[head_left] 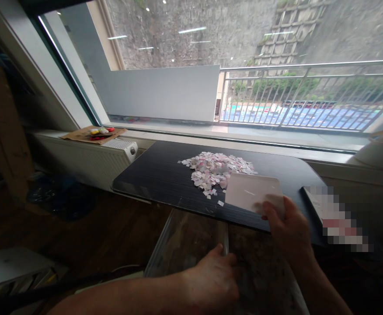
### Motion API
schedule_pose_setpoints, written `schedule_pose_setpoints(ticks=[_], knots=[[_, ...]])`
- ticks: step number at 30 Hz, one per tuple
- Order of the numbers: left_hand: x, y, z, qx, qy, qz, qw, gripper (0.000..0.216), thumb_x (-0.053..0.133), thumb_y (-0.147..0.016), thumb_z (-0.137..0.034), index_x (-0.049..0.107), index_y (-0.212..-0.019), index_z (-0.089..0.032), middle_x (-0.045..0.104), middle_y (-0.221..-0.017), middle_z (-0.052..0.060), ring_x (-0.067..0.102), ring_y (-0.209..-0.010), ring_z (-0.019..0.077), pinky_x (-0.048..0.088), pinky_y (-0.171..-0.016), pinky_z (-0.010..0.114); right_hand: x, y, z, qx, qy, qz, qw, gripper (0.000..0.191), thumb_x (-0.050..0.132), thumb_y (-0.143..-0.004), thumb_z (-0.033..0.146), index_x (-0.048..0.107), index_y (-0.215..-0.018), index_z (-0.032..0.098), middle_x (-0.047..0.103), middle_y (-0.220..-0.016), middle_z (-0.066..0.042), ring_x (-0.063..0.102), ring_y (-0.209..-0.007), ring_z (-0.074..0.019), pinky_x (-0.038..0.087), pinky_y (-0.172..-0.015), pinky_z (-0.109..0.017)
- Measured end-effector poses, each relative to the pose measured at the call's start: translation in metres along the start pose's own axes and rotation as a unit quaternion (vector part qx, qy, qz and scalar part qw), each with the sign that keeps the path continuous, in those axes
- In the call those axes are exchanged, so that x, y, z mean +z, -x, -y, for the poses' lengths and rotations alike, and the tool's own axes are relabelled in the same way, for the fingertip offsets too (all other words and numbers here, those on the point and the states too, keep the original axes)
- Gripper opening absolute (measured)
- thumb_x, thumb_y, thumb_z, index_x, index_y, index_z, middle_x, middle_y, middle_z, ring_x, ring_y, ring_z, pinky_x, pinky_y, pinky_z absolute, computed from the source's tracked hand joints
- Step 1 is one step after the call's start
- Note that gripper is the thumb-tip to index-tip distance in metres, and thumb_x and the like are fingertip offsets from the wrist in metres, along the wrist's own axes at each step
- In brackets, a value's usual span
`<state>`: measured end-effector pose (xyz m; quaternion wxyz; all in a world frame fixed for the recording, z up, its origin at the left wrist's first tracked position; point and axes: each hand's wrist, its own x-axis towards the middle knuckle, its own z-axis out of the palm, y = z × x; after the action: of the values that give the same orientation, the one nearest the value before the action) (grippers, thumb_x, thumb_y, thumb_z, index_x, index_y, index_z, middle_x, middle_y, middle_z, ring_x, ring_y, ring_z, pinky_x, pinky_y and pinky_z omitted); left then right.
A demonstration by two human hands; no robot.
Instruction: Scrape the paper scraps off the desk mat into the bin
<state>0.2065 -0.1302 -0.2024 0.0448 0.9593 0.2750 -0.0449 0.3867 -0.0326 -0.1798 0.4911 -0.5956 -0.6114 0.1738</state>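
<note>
A loose heap of small pale pink and white paper pieces (211,168) lies on a dark tabletop (158,175). My right hand (291,227) grips a flat whitish card (252,190) by its right end, thumb on top. The card's left edge is beside the near right side of the heap and covers part of it. Below the front edge of the table, my left hand (216,273) is closed around the rim of a clear plastic bin (185,245). The bin's inside is dim, and its contents are hard to make out.
On the right of the table lies a flat dark-edged object, mostly pixelated (309,199). A white radiator (113,153) stands at the left, with cardboard (83,133) and small coloured items on it. Behind the table runs a window sill (244,142). Large bottles (60,197) stand on the floor.
</note>
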Motion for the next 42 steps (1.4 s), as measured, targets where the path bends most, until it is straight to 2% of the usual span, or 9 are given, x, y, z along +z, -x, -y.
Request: schedule_pose_setpoints(ticks=[3, 9, 15, 21, 26, 29, 35, 39, 42], knots=[[0.001, -0.001, 0.0, -0.004, -0.003, 0.01, 1.0, 0.013, 0.076, -0.079, -0.02, 0.068, -0.069, -0.018, 0.067, -0.076, 0.004, 0.056, -0.089, 0.0237, 0.043, -0.084, 0.045, 0.001, -0.002, 0.003, 0.001, -0.009, 0.004, 1.0, 0.033, 0.057, -0.081, 0.05, 0.064, -0.094, 0.02, 0.071, -0.077, -0.006, 0.067, -0.066, -0.0234, 0.051, -0.065, -0.035], [0.0, 0.0, 0.001, 0.0, 0.0, 0.006, 1.0, 0.011, 0.076, -0.078, -0.02, 0.069, -0.07, -0.018, 0.068, -0.077, 0.004, 0.056, -0.09, 0.0248, 0.043, -0.085, 0.046, 0.003, 0.001, 0.008, 0.013, 0.0, 0.058, 0.998, 0.032, 0.054, -0.077, 0.049, 0.062, -0.091, 0.021, 0.07, -0.074, -0.005, 0.066, -0.063, -0.023, 0.05, -0.061, -0.034], [0.001, -0.001, 0.0, -0.003, 0.0, 0.016, 1.0, 0.009, 0.072, -0.083, -0.021, 0.071, -0.075, -0.017, 0.069, -0.083, 0.005, 0.056, -0.093, 0.0245, 0.041, -0.089, 0.046, -0.004, 0.003, 0.012, -0.012, 0.019, 0.038, 0.999, 0.031, 0.054, -0.078, 0.048, 0.062, -0.091, 0.021, 0.068, -0.073, -0.004, 0.064, -0.061, -0.0214, 0.049, -0.06, -0.032], [0.005, 0.003, 0.002, -0.013, -0.006, 0.014, 1.0, 0.011, 0.076, -0.08, -0.022, 0.07, -0.072, -0.017, 0.068, -0.081, 0.005, 0.057, -0.093, 0.0252, 0.042, -0.09, 0.047, 0.0, 0.001, 0.016, -0.025, 0.036, 0.062, 0.997, 0.032, 0.051, -0.08, 0.046, 0.063, -0.094, 0.021, 0.071, -0.075, -0.006, 0.065, -0.065, -0.0221, 0.049, -0.063, -0.033], [-0.001, 0.016, 0.006, -0.05, 0.004, 0.01, 0.999, 0.01, 0.073, -0.082, -0.019, 0.069, -0.074, -0.017, 0.069, -0.087, 0.006, 0.057, -0.095, 0.0242, 0.041, -0.091, 0.045, -0.01, 0.0, 0.006, -0.028, 0.044, 0.035, 0.998, 0.031, 0.054, -0.081, 0.047, 0.063, -0.095, 0.021, 0.07, -0.074, -0.004, 0.063, -0.061, -0.0201, 0.048, -0.058, -0.03], [-0.003, 0.02, 0.009, -0.067, 0.007, 0.004, 0.998, 0.009, 0.072, -0.083, -0.018, 0.069, -0.075, -0.017, 0.068, -0.088, 0.004, 0.057, -0.097, 0.0242, 0.039, -0.091, 0.045, -0.01, -0.002, 0.006, -0.028, 0.034, 0.034, 0.998, 0.032, 0.053, -0.082, 0.047, 0.063, -0.096, 0.02, 0.071, -0.079, -0.006, 0.064, -0.063, -0.021, 0.049, -0.061, -0.031], [-0.002, 0.019, 0.01, -0.068, 0.01, 0.021, 0.997, 0.008, 0.071, -0.085, -0.019, 0.068, -0.077, -0.017, 0.068, -0.091, 0.004, 0.056, -0.097, 0.0244, 0.039, -0.088, 0.044, -0.019, -0.001, 0.011, -0.011, 0.061, 0.042, 0.997, 0.031, 0.054, -0.08, 0.046, 0.064, -0.094, 0.021, 0.069, -0.073, -0.004, 0.062, -0.061, -0.021, 0.048, -0.06, -0.032], [-0.003, 0.019, 0.009, -0.078, 0.018, 0.014, 0.997, 0.01, 0.07, -0.086, -0.018, 0.068, -0.076, -0.018, 0.066, -0.088, 0.002, 0.055, -0.097, 0.0235, 0.037, -0.091, 0.044, -0.029, 0.0, 0.012, -0.004, 0.061, 0.004, 0.998, 0.028, 0.054, -0.081, 0.044, 0.065, -0.095, 0.022, 0.069, -0.074, -0.003, 0.061, -0.061, -0.0199, 0.047, -0.06, -0.031], [-0.003, 0.019, 0.01, -0.075, 0.014, 0.018, 0.997, 0.012, 0.071, -0.086, -0.019, 0.068, -0.074, -0.018, 0.066, -0.087, 0.003, 0.055, -0.096, 0.0235, 0.036, -0.091, 0.044, -0.026, -0.002, 0.011, -0.003, 0.055, 0.002, 0.998, 0.031, 0.054, -0.081, 0.046, 0.065, -0.095, 0.021, 0.07, -0.076, -0.004, 0.062, -0.063, -0.021, 0.048, -0.062, -0.032]])
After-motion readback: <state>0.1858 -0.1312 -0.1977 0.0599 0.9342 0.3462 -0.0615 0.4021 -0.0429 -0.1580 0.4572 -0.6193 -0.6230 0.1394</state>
